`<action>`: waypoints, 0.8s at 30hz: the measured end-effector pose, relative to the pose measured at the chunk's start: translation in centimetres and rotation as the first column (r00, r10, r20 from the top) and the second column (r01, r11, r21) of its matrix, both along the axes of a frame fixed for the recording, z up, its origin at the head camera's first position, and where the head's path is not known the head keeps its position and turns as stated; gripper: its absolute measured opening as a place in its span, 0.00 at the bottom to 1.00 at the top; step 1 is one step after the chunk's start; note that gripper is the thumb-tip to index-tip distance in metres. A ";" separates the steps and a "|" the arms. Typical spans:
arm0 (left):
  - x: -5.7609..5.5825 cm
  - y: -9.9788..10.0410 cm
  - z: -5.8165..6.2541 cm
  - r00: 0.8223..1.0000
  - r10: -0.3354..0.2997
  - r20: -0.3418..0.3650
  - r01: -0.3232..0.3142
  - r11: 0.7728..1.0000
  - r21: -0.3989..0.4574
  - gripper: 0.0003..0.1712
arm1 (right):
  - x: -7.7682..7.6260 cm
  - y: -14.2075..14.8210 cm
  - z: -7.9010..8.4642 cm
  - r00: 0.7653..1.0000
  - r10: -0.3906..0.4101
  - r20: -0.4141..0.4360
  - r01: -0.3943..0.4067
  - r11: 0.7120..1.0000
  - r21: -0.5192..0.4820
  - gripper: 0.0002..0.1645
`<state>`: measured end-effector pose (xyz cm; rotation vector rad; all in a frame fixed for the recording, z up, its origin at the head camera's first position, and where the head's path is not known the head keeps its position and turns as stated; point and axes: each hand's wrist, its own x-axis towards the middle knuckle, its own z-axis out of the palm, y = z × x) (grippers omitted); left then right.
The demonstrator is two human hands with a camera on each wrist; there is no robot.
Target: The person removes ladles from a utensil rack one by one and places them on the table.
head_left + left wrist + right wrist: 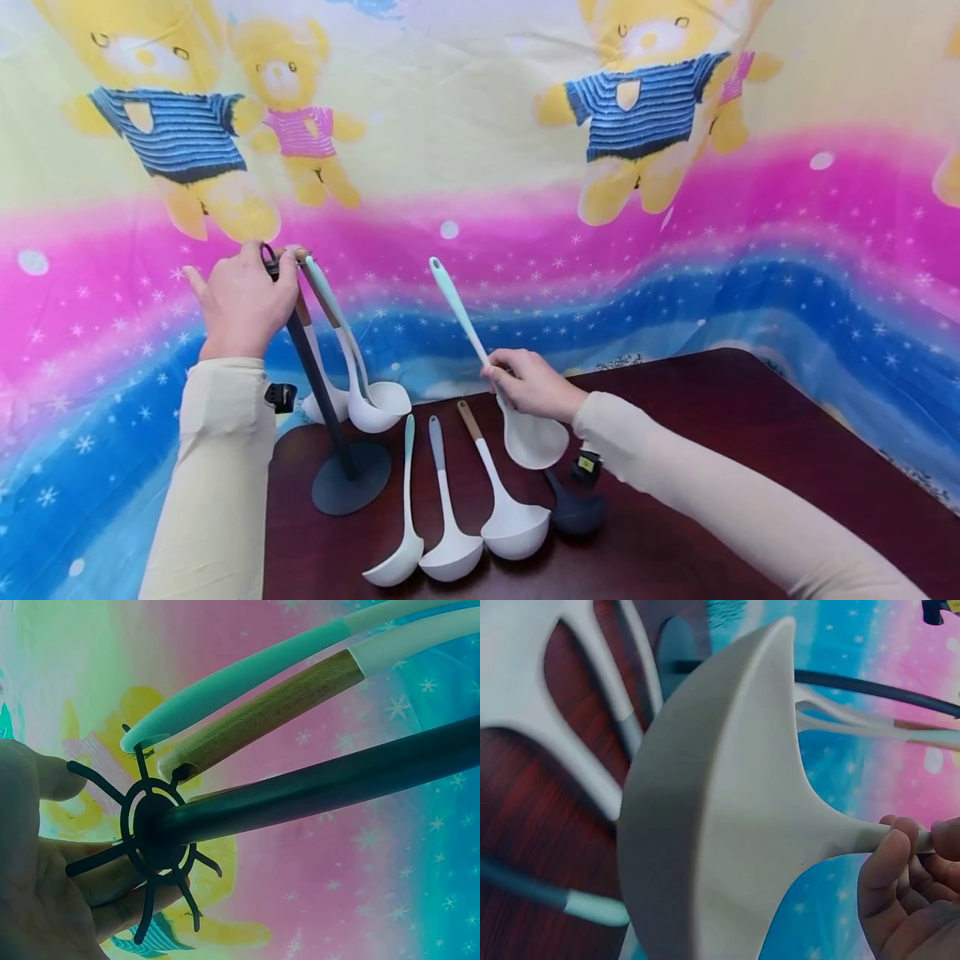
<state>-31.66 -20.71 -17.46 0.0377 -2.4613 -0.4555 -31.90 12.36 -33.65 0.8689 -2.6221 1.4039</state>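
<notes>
My left hand point(247, 302) grips the hooked top of a dark utensil stand point(318, 383). Its ring of hooks point(150, 838) lies among the fingers in the left wrist view. Ladles hang from the stand: one with a mint handle point(247, 679) and others with wooden handles point(270, 712). Pinched in my right hand point(536, 385), a white ladle point(536, 442) with a mint handle is raised, its bowl downward and its handle tilted up to the left. That bowl fills the middle of the right wrist view, where fingers and thumb pinch the ladle's neck.
Along the dark red table point(697, 425) lie a mint-handled ladle point(397, 562), a grey-handled ladle point(452, 557), a wooden-handled ladle point(516, 529) and a black ladle point(579, 512). The stand's round base point(352, 487) is at the table's left. A bear-print cloth point(450, 125) hangs behind.
</notes>
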 end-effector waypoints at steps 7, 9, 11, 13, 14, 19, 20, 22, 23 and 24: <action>0.0 0.2 -0.1 1.000 -0.001 -0.028 0.001 1.000 0.000 0.36 | 0.2 3.3 -0.9 0.998 -0.064 0.022 0.062 0.995 0.075 0.09; 0.0 0.2 -0.3 1.000 0.001 -0.029 -0.001 1.000 -0.003 0.35 | 0.3 4.1 -1.3 0.996 -0.083 0.035 0.080 0.993 0.085 0.10; 0.0 0.2 -0.4 1.000 0.004 -0.028 -0.004 1.000 -0.005 0.33 | 0.3 4.7 -1.8 0.994 -0.098 0.056 0.092 0.991 0.101 0.10; 0.0 0.2 -0.4 1.000 0.007 -0.026 -0.008 1.000 -0.011 0.32 | 0.2 5.3 -2.2 0.991 -0.114 0.075 0.104 0.987 0.125 0.10; -0.1 0.2 -0.4 1.000 0.009 -0.023 -0.010 1.000 -0.015 0.31 | 0.2 5.6 -2.4 0.990 -0.117 0.078 0.105 0.984 0.140 0.10; -0.1 0.3 -0.3 1.000 0.024 -0.007 -0.024 0.999 -0.030 0.30 | 0.0 7.2 -3.3 0.982 -0.134 0.131 0.103 0.971 0.217 0.11; 0.0 0.3 -0.3 1.000 0.027 -0.005 -0.027 0.999 -0.031 0.30 | 0.0 7.5 -3.4 0.982 -0.133 0.137 0.099 0.968 0.231 0.11; 0.0 0.3 -0.2 1.000 0.030 -0.003 -0.030 0.999 -0.026 0.30 | -0.1 8.1 -3.7 0.977 -0.139 0.161 0.094 0.961 0.259 0.10; 0.0 0.3 -0.2 1.000 0.030 -0.004 -0.030 0.999 -0.022 0.30 | -0.1 8.4 -3.9 0.976 -0.140 0.166 0.090 0.957 0.275 0.10; 0.0 0.3 -0.2 1.000 0.030 -0.004 -0.030 0.999 -0.019 0.30 | -0.1 8.7 -4.0 0.974 -0.141 0.175 0.086 0.953 0.290 0.10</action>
